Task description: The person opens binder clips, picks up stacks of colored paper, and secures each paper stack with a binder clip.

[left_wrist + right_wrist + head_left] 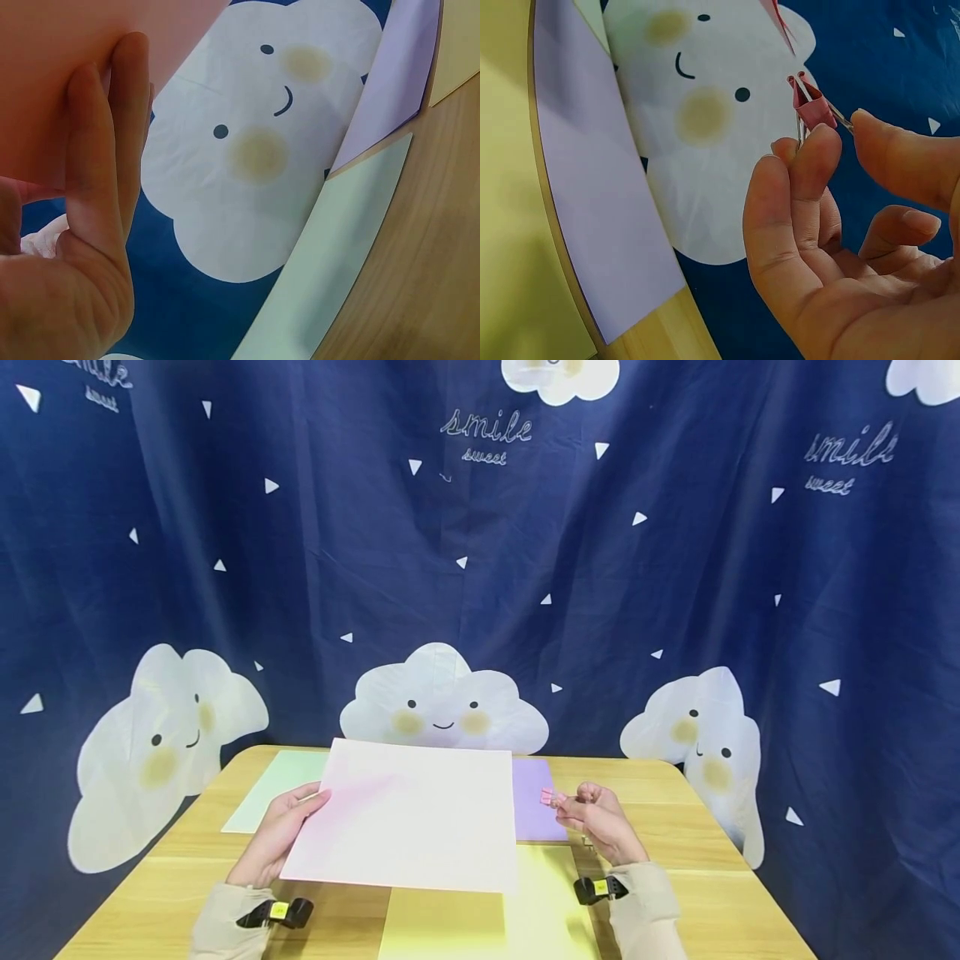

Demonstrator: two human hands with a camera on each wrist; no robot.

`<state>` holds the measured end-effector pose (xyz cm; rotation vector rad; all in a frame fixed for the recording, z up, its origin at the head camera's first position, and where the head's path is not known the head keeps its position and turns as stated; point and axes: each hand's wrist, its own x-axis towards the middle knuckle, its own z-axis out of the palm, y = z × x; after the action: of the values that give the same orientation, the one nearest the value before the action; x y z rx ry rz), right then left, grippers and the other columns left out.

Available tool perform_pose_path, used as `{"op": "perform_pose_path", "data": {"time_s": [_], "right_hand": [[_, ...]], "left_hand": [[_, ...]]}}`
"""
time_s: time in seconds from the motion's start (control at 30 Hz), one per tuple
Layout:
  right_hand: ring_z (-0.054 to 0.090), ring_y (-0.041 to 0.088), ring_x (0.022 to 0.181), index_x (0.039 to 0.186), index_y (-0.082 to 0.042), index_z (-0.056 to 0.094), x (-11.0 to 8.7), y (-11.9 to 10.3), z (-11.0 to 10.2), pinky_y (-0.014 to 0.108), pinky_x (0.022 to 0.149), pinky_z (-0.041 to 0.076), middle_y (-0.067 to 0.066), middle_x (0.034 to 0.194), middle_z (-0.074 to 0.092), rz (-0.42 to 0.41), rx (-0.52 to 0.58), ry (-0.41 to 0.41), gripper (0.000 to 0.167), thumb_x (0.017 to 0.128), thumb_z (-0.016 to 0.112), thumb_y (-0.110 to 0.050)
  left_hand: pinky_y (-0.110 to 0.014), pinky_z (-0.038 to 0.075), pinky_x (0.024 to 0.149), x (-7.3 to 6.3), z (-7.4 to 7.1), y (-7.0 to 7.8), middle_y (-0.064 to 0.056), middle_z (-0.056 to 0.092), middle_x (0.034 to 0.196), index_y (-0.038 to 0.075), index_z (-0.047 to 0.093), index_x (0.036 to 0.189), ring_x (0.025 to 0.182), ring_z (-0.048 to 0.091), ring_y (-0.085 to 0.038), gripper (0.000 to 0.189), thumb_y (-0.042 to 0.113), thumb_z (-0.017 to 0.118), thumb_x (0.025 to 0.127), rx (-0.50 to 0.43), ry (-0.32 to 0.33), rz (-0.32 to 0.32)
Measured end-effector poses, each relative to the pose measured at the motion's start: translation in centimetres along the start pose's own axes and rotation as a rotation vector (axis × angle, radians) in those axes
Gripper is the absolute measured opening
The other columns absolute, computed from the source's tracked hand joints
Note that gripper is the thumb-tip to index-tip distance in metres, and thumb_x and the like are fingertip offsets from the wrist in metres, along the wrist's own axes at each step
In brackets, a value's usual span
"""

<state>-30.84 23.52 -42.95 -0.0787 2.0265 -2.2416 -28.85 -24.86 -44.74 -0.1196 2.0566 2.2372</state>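
1. Pink sheet (420,827): raised over the table (667,814), its long axis running from about 9 to 3 o'clock in the head view, the near edge a little lower at the 5 o'clock corner.
2. Left hand (277,828): at the sheet's 9 o'clock edge, thumb on the upper face and fingers together beneath, so the edge is pinched between them. The left wrist view shows two of those fingers lying nearly straight along the underside.
3. Right hand (597,825): at 3 o'clock from the sheet, thumb and the fingers facing it pinching the wire handles of the pink clip (547,797); one other finger is bent clear of it. The right wrist view cannot settle how hard the handles are squeezed.
4. Key relation: the clip is just beside the sheet's 3 o'clock edge, apart from it. From the right fingertips it points to about 9 o'clock in the head view, towards that edge. The right hand is the nearer to this edge; the left is at the opposite one.
5. Around them: green sheet (266,793) at 10 o'clock from the pink one's middle, purple sheet (536,806) at 3, yellow paper (551,877) at 5.
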Motion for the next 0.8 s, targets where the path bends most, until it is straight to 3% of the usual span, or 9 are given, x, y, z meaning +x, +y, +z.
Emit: {"op": "perform_pose_path", "data": {"time_s": [0.37,0.8], "right_hand": [[0.068,0.009,0.079,0.078,-0.015,0.028,-0.06,0.14,0.26,0.025,0.081,0.063,-0.002,0.084,0.067,-0.004,-0.004,-0.062,0.042,0.099,0.061,0.003],[0.067,0.008,0.077,0.076,-0.015,0.026,-0.13,0.18,0.75,0.023,0.079,0.063,0.0,0.086,0.066,0.002,0.017,-0.115,0.045,0.1,0.06,0.004]], "left_hand": [[-0.027,0.065,0.079,0.06,0.48,0.05,0.011,0.075,0.102,0.0,0.029,0.158,0.091,0.074,-0.006,0.068,0.034,0.058,0.107,0.013,0.004,-0.002],[-0.031,0.066,0.076,0.03,0.85,-0.07,0.009,0.076,0.099,-0.001,0.029,0.158,0.088,0.076,-0.008,0.067,0.032,0.058,0.107,-0.002,-0.019,0.003]]}}
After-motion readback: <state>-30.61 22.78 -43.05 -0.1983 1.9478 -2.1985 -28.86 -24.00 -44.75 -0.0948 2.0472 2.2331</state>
